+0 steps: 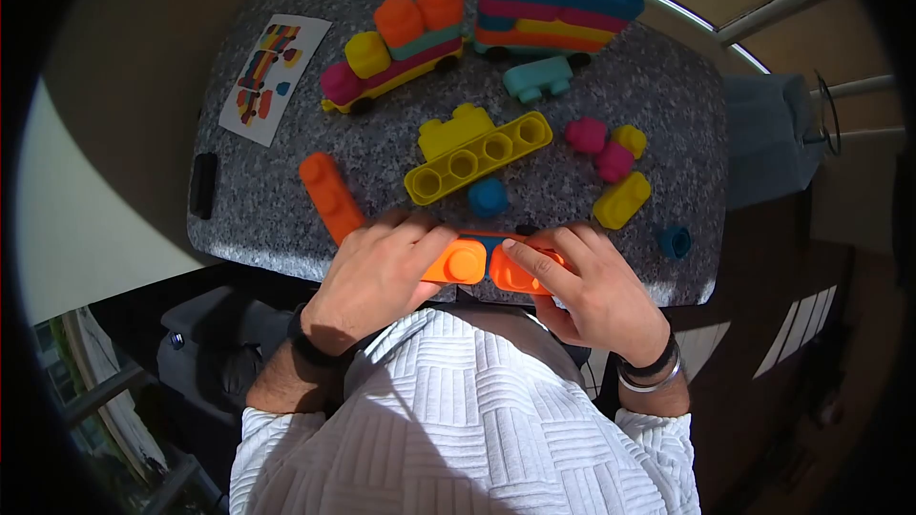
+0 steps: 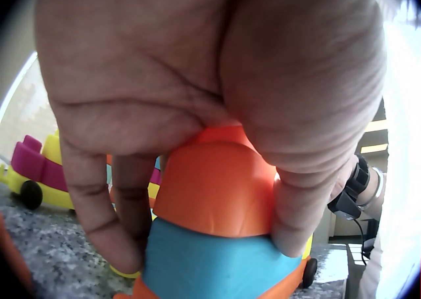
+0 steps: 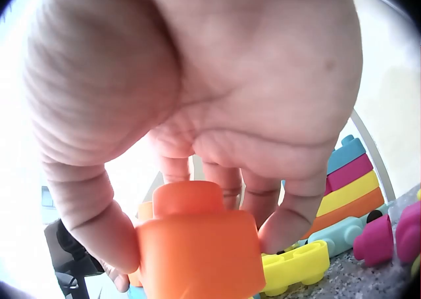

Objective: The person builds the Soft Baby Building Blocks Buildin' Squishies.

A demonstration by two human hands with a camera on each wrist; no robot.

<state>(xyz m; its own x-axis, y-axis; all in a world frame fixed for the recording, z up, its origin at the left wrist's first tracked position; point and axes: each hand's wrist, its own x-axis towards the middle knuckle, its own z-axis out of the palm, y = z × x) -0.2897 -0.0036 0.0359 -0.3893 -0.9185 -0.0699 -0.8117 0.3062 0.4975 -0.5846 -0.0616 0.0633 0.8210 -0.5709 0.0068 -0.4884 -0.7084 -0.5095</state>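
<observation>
My left hand [image 1: 377, 267] grips an orange block [image 2: 214, 187] at the table's near edge, its thumb and fingers on opposite sides. This block sits on a blue block [image 2: 214, 259], with an orange piece under that. Beside it, my right hand [image 1: 601, 286] holds another orange block [image 3: 200, 253] with one round stud on top, thumb on one side and fingers on the other. In the head view the two orange blocks stand side by side with a narrow gap, blue showing between them. The right palm and the fingers hide part of the lower assembly.
Behind the hands lie a long yellow piece [image 1: 463, 165], a blue block [image 1: 488, 197] and an orange bar [image 1: 331, 195]. Pink blocks [image 1: 585, 135] are at right. A low wheeled build [image 1: 401, 57] and a taller one [image 1: 563, 14] stand farther back, near a picture card [image 1: 272, 76].
</observation>
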